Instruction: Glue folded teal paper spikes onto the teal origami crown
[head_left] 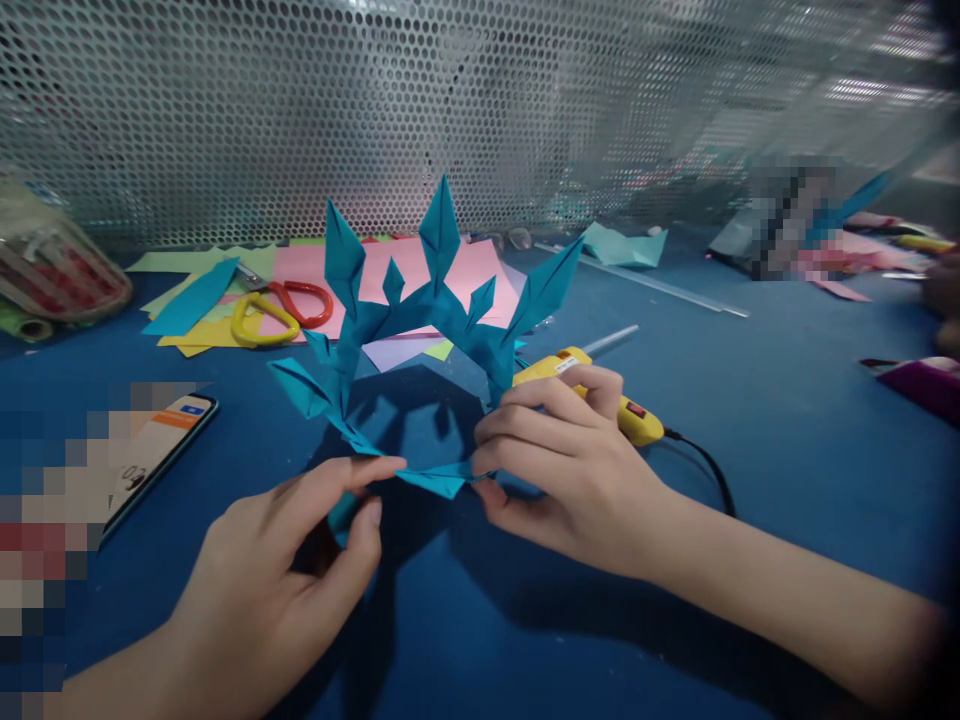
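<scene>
A teal folded-paper crown [420,310] with several spiked points stands on the blue table [787,420], forming a ring in front of me. My left hand [300,560] pinches the ring's near edge between thumb and forefinger. My right hand [562,470] grips the same near edge from the right, fingers curled round the paper. The two hands meet at the front seam of the crown.
A yellow glue gun [630,415] with a black cord lies just behind my right hand. Yellow-handled scissors [259,320] and red-handled scissors [304,300] rest on coloured paper sheets [217,290] at the back left. A phone [161,445] lies left. A perforated metal screen [480,100] closes the back.
</scene>
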